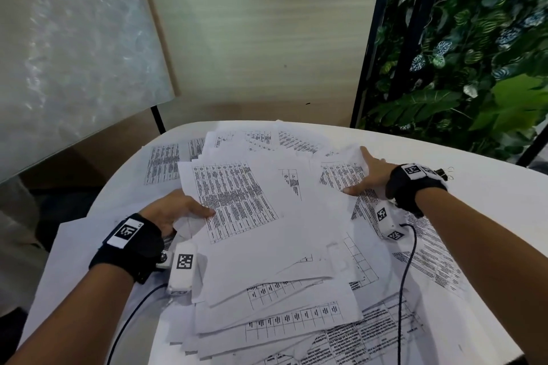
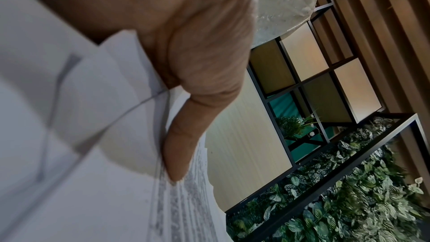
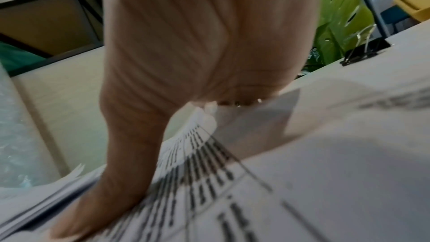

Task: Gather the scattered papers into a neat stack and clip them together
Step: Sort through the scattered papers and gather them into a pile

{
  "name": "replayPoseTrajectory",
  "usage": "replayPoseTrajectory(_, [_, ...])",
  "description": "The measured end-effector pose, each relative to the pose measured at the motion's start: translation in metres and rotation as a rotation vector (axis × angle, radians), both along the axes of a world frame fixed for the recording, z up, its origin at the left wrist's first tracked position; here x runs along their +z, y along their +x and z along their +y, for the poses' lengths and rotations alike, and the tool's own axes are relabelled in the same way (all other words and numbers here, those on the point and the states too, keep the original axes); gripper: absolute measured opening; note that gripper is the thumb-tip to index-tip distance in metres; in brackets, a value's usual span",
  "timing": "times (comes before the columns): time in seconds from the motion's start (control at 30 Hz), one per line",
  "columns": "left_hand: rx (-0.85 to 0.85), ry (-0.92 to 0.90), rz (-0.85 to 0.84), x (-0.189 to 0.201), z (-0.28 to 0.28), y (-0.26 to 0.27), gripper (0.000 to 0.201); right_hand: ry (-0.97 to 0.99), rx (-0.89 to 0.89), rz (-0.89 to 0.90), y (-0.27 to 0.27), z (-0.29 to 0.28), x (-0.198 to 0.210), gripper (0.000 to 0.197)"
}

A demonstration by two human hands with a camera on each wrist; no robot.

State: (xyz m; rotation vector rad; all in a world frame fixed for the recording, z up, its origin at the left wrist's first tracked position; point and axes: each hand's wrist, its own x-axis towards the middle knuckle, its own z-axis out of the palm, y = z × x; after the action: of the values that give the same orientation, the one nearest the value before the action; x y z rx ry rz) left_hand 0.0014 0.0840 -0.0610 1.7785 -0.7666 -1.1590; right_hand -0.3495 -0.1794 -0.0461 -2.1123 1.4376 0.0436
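Printed white papers [image 1: 267,234] lie scattered in overlapping layers over a white table [image 1: 492,195]. My left hand [image 1: 175,210] grips the left edge of a loose bundle of sheets, thumb [image 2: 186,135] on top and fingers hidden beneath. My right hand [image 1: 367,176] lies on the sheets at the pile's far right, fingers straight and spread, thumb [image 3: 111,181] pressed onto a printed page [image 3: 209,181]. Black binder clips [image 1: 444,172] sit on the bare table just behind my right wrist, and show as a black binder clip [image 3: 363,52] in the right wrist view.
More sheets hang over the table's near edge [image 1: 267,335] and spread far left [image 1: 163,163]. A dark cable [image 1: 406,275] trails from the right wrist across the papers. A plant wall [image 1: 474,53] stands at the back right, a frosted panel [image 1: 74,53] at the left.
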Motion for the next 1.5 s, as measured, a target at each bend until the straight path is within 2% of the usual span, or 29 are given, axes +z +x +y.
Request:
replayPoseTrajectory(0.07, [-0.007,0.001,0.032,-0.002,0.000,0.001,0.037,-0.063,-0.010,-0.130,0.003,0.006,0.009,0.160])
replayPoseTrajectory(0.17, [-0.026,-0.002,0.043,-0.003,-0.001,0.004,0.052,-0.183,-0.149,-0.308,0.000,0.006,0.020,0.125])
replayPoseTrajectory(0.2, [-0.020,0.004,0.040,-0.004,-0.002,0.004,0.050,-0.162,-0.206,-0.367,-0.004,0.005,0.024,0.111])
replayPoseTrajectory(0.3, [0.001,0.012,0.040,-0.003,-0.003,0.003,0.040,-0.024,-0.215,-0.569,-0.026,0.008,0.044,0.038])
replayPoseTrajectory(0.33, [-0.001,0.012,0.041,-0.003,-0.003,0.003,0.040,-0.043,-0.199,-0.579,-0.034,0.011,0.053,0.022])
replayPoseTrajectory(0.37, [-0.003,0.009,0.041,-0.003,-0.003,0.003,0.042,-0.076,-0.174,-0.564,-0.042,0.012,0.063,0.016])
replayPoseTrajectory(0.47, [-0.011,0.003,0.046,-0.002,-0.002,0.003,0.052,-0.105,-0.025,-0.508,-0.061,0.015,0.098,0.027])
replayPoseTrajectory(0.5, [-0.013,0.007,0.038,-0.002,-0.002,0.003,0.052,-0.089,0.047,-0.486,-0.066,0.019,0.108,0.033])
replayPoseTrajectory(0.57, [-0.002,0.011,0.028,-0.002,-0.003,0.001,0.044,-0.101,0.139,-0.329,-0.074,0.024,0.112,0.037])
replayPoseTrajectory(0.67, [-0.004,0.018,0.017,-0.001,-0.003,0.002,0.043,-0.094,0.073,-0.061,-0.080,0.027,0.083,0.040])
replayPoseTrajectory(0.73, [-0.014,0.019,0.007,-0.001,-0.003,0.002,0.048,-0.166,-0.019,0.068,-0.086,0.027,0.056,0.052])
replayPoseTrajectory(0.83, [-0.026,0.039,-0.003,0.001,-0.002,0.000,0.043,-0.269,-0.100,0.106,-0.090,0.033,0.046,0.052])
replayPoseTrajectory(0.93, [-0.017,0.064,-0.030,0.006,0.000,-0.003,0.034,-0.381,-0.186,-0.012,-0.089,0.042,0.080,0.027])
replayPoseTrajectory(1.0, [-0.001,0.063,-0.037,0.008,0.000,-0.005,0.034,-0.531,-0.232,-0.200,-0.087,0.048,0.116,0.025])
replayPoseTrajectory(1.07, [0.014,0.054,-0.010,0.005,-0.001,-0.004,0.035,-0.666,-0.269,-0.513,-0.082,0.052,0.149,0.044])
replayPoseTrajectory(1.17, [0.012,0.049,0.008,0.005,-0.001,-0.003,0.038,-0.681,-0.272,-1.002,-0.064,0.060,0.168,0.043])
replayPoseTrajectory(1.23, [-0.006,0.040,0.031,0.002,-0.002,0.000,0.046,-0.557,-0.296,-1.181,-0.042,0.066,0.158,0.036])
replayPoseTrajectory(1.3, [-0.013,0.047,0.056,-0.002,-0.004,0.005,0.058,-0.380,-0.299,-1.229,-0.017,0.075,0.133,0.031])
replayPoseTrajectory(1.33, [-0.016,0.076,0.043,0.000,-0.003,0.004,0.055,-0.279,-0.286,-1.249,-0.006,0.083,0.116,0.033])
replayPoseTrajectory(1.37, [0.004,0.092,0.029,0.007,-0.002,-0.003,0.038,-0.159,-0.296,-1.265,0.005,0.090,0.098,0.033])
replayPoseTrajectory(1.4, [0.000,0.111,-0.002,0.016,0.002,-0.013,0.011,-0.042,-0.329,-1.241,0.015,0.102,0.085,0.032])
replayPoseTrajectory(1.43, [-0.002,0.135,-0.020,0.016,0.000,-0.014,0.021,0.060,-0.351,-1.197,0.023,0.112,0.073,0.030])
replayPoseTrajectory(1.47, [0.034,0.135,-0.021,0.019,0.001,-0.021,0.037,0.139,-0.368,-1.153,0.030,0.120,0.061,0.037])
replayPoseTrajectory(1.5, [0.046,0.128,0.001,0.021,0.003,-0.023,0.040,0.200,-0.388,-1.120,0.036,0.123,0.048,0.051])
